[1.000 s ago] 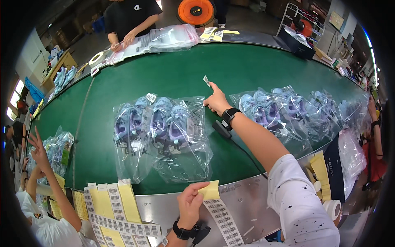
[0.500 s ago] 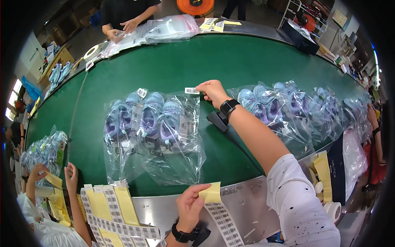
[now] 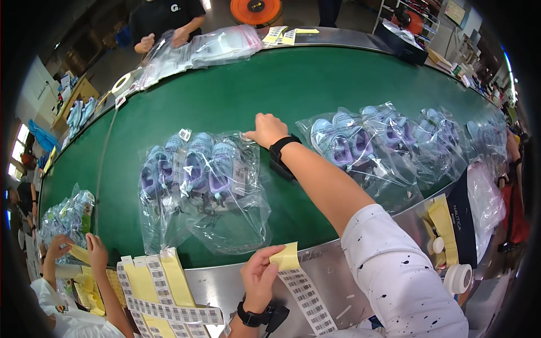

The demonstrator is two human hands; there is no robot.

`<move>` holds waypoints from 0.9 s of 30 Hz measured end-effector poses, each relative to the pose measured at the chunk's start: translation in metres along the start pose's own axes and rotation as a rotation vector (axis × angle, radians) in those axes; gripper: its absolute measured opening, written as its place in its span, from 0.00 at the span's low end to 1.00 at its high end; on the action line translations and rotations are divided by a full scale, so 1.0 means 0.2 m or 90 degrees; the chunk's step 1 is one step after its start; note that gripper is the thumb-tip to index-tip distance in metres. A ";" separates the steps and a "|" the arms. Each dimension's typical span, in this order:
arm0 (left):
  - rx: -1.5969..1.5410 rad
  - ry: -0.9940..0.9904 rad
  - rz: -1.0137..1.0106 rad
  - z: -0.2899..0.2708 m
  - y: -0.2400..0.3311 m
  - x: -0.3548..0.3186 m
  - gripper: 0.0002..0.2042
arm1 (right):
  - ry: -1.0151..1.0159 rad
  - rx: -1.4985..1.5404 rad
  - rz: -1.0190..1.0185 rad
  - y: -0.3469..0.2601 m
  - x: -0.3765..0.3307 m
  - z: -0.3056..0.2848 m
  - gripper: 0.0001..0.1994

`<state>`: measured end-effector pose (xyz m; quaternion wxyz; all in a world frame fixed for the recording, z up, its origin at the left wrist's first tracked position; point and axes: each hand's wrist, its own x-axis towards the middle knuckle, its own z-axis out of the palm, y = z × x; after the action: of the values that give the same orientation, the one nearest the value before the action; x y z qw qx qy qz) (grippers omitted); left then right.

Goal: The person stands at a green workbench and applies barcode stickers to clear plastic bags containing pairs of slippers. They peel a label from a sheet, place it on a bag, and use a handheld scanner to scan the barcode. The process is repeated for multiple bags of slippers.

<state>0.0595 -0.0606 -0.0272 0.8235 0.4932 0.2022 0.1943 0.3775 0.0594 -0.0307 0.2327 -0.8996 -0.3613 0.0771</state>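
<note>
My right hand (image 3: 267,129) is at the upper right corner of a clear plastic bag (image 3: 239,219), fingers curled and thumb against the bag. A small white barcode label (image 3: 244,136) shows partly at the thumb tip. Inside that bag is a pair of light blue and purple shoes (image 3: 222,169). Touching it on the left is another bagged pair (image 3: 158,169), with a barcode label (image 3: 185,134) at its top corner. Near the belt's front edge, my left hand (image 3: 258,281) pinches a strip of barcode labels (image 3: 307,298) by its yellow backing, which hangs down.
More bagged shoes (image 3: 349,141) line the right of the green belt (image 3: 186,90). Barcode label sheets (image 3: 163,287) lie on the metal edge (image 3: 225,276). A co-worker's hands (image 3: 96,253) hold yellow paper at left. Another person (image 3: 169,22) handles plastic bags (image 3: 225,45) across the belt.
My right hand has lowered and moved left, bringing the label from above the bag to its upper right corner. My left hand keeps its pinch on the strip.
</note>
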 end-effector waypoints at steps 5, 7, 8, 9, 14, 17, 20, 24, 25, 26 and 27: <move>0.021 0.045 0.001 0.13 0.05 0.02 0.24 | -0.235 0.187 0.086 0.13 -0.06 -0.33 0.19; -0.001 0.050 -0.024 0.15 0.06 0.02 0.27 | -0.120 0.175 -0.110 0.29 -0.14 -0.55 0.20; 0.028 0.038 -0.027 0.16 0.06 0.02 0.30 | -0.056 0.128 -0.185 0.40 -0.18 -0.64 0.20; 0.018 0.033 -0.019 0.18 0.05 0.02 0.31 | 0.008 0.081 -0.258 0.53 -0.24 -0.74 0.20; 0.043 0.033 -0.010 0.21 0.01 -0.01 0.28 | 0.054 0.108 -0.198 1.04 -0.68 -0.70 0.33; 0.068 0.089 0.002 0.24 -0.02 -0.01 0.19 | 0.224 0.178 -0.174 0.96 -0.78 -0.46 0.34; 0.158 0.118 0.033 0.18 -0.01 -0.03 0.13 | 0.312 0.217 -0.185 0.66 -0.74 -0.22 0.33; 0.120 0.093 0.024 0.29 -0.02 0.00 0.14 | 0.182 0.291 -0.174 0.44 -0.70 -0.06 0.36; 0.098 0.109 0.037 0.31 -0.01 -0.02 0.14 | 0.095 0.320 -0.199 0.36 -0.70 -0.09 0.39; 0.108 0.105 0.045 0.30 0.00 -0.01 0.14 | 0.083 0.324 -0.215 0.30 -0.71 -0.13 0.35; 0.124 0.115 0.043 0.28 0.01 -0.01 0.13 | 0.061 0.331 -0.232 0.23 -0.74 -0.16 0.31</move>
<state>0.0860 -0.1016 -0.0008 0.7431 0.5577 0.2770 0.2450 0.3075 -0.0822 -0.0293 0.4816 -0.7330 -0.4733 0.0815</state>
